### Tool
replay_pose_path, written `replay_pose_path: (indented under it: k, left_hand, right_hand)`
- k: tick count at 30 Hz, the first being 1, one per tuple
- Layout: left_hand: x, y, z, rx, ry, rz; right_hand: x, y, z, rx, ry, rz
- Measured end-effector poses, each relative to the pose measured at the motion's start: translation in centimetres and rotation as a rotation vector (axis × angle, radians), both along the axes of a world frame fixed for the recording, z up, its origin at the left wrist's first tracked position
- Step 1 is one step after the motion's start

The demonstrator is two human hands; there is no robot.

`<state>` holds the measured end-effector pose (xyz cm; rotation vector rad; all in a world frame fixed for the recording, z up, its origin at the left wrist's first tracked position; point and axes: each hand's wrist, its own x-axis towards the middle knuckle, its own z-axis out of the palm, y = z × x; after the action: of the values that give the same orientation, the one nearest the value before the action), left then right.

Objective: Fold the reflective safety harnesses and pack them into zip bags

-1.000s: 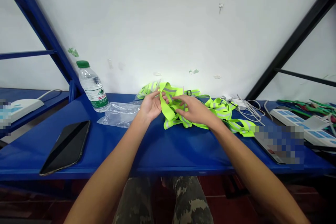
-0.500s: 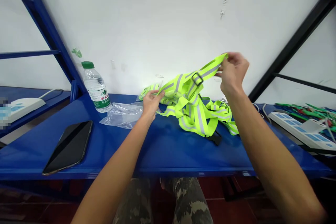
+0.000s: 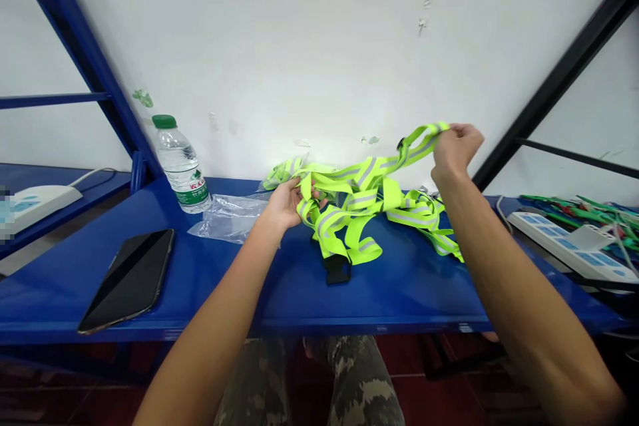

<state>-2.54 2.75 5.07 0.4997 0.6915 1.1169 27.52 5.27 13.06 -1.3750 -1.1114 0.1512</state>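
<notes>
A tangle of neon-yellow reflective straps (image 3: 362, 200) with grey stripes, which looks like a safety harness vest, lies partly on the blue table and partly lifted. My right hand (image 3: 456, 146) is closed on one strap end, raised at the right near the wall. My left hand (image 3: 289, 203) grips the straps at their left side, fingers curled round them. A black buckle (image 3: 338, 269) hangs at the front of the bundle, and a dark slider (image 3: 401, 144) sits on the stretched strap. More yellow straps (image 3: 429, 216) lie at the right, and another yellow bundle (image 3: 282, 172) sits behind my left hand.
A clear plastic bag (image 3: 229, 216) lies left of my left hand. Farther left are a water bottle (image 3: 182, 166) with a green cap and a black phone (image 3: 130, 279). A white power strip (image 3: 569, 246) and green cables (image 3: 589, 213) are at the right. The wall (image 3: 299, 46) stands behind.
My right hand has moved right and slightly down, drawing the strap out longer. The black buckle has swung left toward the front, and my left hand has shifted lower on the straps.
</notes>
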Motion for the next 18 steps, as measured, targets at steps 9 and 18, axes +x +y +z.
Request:
replay_pose_path:
  k: [9,18]
  left_hand:
    - [-0.5,-0.4,0.0,0.094,-0.062,-0.302]
    - [-0.5,-1.1,0.2,0.297,-0.14,-0.129]
  right_hand:
    - [-8.7,-5.0,-7.9,-0.354,-0.862,0.843]
    - [-7.8,-3.4,-7.7,-0.471,-1.159,0.583]
